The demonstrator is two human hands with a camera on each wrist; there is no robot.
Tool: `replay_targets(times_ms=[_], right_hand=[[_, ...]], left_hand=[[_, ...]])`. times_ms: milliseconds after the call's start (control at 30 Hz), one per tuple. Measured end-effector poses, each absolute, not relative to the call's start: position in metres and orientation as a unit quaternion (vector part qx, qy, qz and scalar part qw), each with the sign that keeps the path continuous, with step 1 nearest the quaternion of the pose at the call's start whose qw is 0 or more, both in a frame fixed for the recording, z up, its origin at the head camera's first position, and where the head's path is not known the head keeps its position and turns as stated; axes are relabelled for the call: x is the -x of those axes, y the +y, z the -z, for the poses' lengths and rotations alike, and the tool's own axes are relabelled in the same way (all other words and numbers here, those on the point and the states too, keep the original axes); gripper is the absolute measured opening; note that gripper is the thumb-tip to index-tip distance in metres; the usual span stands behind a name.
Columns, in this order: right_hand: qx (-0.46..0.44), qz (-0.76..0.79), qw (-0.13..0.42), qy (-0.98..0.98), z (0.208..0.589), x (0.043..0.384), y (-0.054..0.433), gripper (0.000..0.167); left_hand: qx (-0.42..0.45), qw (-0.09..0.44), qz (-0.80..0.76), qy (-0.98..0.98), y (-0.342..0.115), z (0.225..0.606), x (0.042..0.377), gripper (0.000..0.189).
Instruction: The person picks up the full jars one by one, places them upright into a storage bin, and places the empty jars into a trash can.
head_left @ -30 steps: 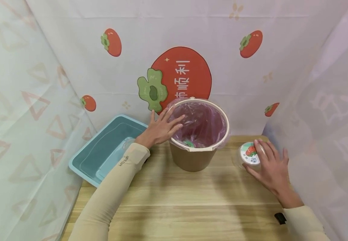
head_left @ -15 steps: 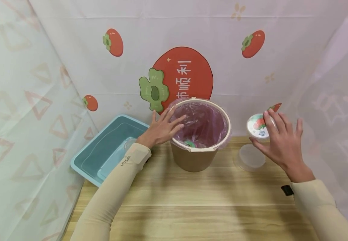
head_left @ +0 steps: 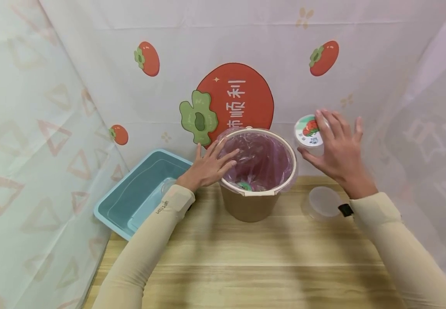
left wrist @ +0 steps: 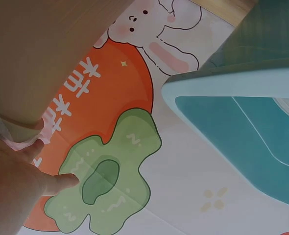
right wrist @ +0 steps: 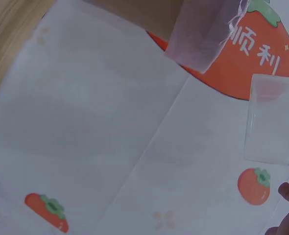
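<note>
My right hand [head_left: 336,150] grips a clear round plastic tub [head_left: 308,130] with a red-and-green printed top, thumb on one side and fingers on the other. It is up off the table, just right of the bin's rim. The tub's clear side wall [right wrist: 273,122] shows in the right wrist view. A brown trash bin [head_left: 250,208] with a cream rim stands mid-table, lined with a thin purple bag [head_left: 278,159]. Fingers spread, my left hand [head_left: 207,167] rests over the bin's left rim. Low inside the bag lies a green-topped item [head_left: 244,186].
A second clear round tub [head_left: 324,201] with a plain frosted top sits on the wooden table [head_left: 253,262], right of the bin. Left of the bin is a blue basin [head_left: 118,201] with a clear plastic item [head_left: 166,184] inside. A printed cloth [head_left: 296,94] hangs behind.
My right hand has lifted the printed tub off the plain-topped one, then carried it up and left toward the bin. The left hand stays at the rim.
</note>
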State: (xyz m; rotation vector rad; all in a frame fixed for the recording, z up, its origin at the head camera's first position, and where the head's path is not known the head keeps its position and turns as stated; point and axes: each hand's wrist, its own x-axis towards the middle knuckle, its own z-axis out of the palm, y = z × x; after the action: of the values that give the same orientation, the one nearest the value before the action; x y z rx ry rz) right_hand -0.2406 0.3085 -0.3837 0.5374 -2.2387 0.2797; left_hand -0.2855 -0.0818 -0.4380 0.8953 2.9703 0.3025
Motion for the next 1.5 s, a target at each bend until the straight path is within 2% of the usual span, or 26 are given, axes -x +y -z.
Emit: replay_targets(times_ms=[333,500,633,800,1033,1500], right_hand=[[-0.272,-0.075,0.357,-0.890,0.384,0.257,0.258,0.113],[-0.292,-0.073,0.339,-0.891,0.394,0.260,0.248,0.101],[-0.295,-0.087,0.346,-0.886,0.402,0.259,0.246,0.092],[-0.291,-0.096,0.353,-0.884,0.408,0.258,0.250,0.087],[-0.276,-0.096,0.318,-0.902,0.413,0.253,0.262,0.089],[-0.210,-0.108,0.297,-0.925,0.440,0.239,0.312,0.089]], left_hand=[[-0.286,0.014,-0.109,0.952,-0.082,0.441,0.285,0.064],[-0.283,0.018,-0.111,0.952,-0.083,0.441,0.286,0.066],[-0.285,0.019,-0.109,0.952,-0.082,0.440,0.287,0.068],[-0.283,0.015,-0.104,0.953,-0.082,0.439,0.286,0.069],[-0.282,0.017,-0.106,0.953,-0.082,0.439,0.285,0.069],[-0.282,0.021,-0.114,0.952,-0.082,0.439,0.286,0.069]])
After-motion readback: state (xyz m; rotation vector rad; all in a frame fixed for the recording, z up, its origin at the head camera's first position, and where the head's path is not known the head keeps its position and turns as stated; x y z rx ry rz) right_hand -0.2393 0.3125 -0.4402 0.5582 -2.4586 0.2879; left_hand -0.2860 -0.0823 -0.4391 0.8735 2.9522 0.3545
